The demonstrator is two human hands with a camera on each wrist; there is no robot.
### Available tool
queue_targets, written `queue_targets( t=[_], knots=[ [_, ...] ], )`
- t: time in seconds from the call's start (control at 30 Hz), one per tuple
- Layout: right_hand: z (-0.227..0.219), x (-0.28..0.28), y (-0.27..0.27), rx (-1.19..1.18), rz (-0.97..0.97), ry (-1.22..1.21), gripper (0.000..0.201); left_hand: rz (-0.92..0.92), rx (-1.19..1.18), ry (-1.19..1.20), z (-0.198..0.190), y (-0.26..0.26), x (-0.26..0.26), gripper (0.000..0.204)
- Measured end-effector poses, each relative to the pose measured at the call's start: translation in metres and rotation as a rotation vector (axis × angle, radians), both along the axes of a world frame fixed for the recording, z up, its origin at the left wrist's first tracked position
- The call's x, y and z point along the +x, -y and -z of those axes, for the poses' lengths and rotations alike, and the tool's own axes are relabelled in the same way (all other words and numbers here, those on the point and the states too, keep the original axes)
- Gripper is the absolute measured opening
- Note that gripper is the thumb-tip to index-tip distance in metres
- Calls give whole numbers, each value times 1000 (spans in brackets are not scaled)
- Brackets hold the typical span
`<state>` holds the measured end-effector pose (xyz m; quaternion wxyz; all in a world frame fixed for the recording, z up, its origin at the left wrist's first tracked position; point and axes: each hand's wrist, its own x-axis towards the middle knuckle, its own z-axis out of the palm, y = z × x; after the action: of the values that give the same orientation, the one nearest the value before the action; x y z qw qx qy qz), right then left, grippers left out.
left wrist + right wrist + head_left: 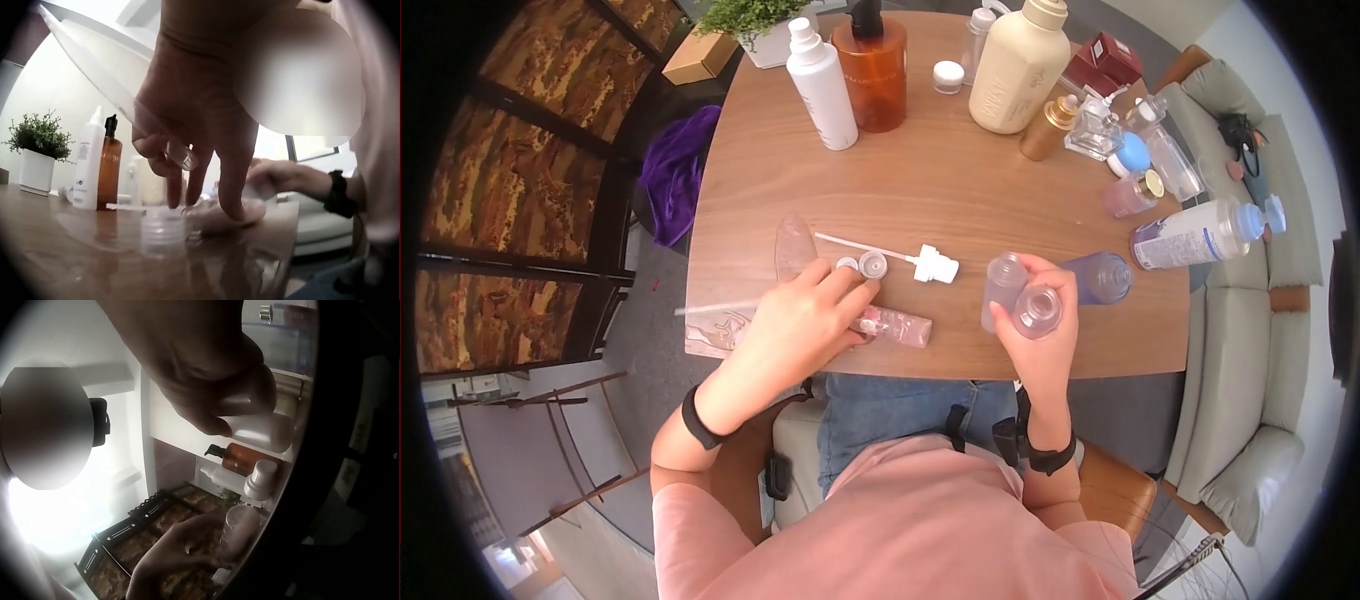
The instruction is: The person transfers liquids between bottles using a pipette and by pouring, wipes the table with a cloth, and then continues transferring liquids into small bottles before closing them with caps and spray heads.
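My left hand (815,310) pinches a small pink see-through bottle (905,328) lying on the table, thumb on its near side. A clear tapered plastic stick (94,72) is tucked in its curled rear fingers. Just beyond the fingertips sit a round clear cap (873,265) and a smaller one. A white spray pump (936,264) with a long tube lies behind them. My right hand (1048,345) holds two small uncapped clear bottles, one frosted bottle (1002,285) and one rounder bottle (1037,312), side by side. A bluish bottle (1103,278) lies just right of that hand.
Across the back stand a white bottle (822,90), an amber pump bottle (872,75) and a large cream bottle (1020,70). Several small bottles crowd the right side, with a blue-capped bottle (1195,235) lying there. Clear flat packaging (718,328) covers the table's left front corner.
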<state>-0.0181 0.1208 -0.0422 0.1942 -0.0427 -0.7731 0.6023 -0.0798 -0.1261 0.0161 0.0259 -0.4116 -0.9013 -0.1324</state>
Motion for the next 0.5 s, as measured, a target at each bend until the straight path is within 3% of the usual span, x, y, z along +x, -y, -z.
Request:
queue_targets(
  t=[0.1,0.3,0.5],
  knots=[
    [6,4,-6,-3,-24,-83,41,82,-63,-5,24,8,-10,41],
    [8,7,-5,-22,-38,-160,43,118,-53,41,-43,0,-16,33],
    [15,8,0,-18,-39,-214,43,128,-71,-7,-32,-16,-21,27]
  ],
)
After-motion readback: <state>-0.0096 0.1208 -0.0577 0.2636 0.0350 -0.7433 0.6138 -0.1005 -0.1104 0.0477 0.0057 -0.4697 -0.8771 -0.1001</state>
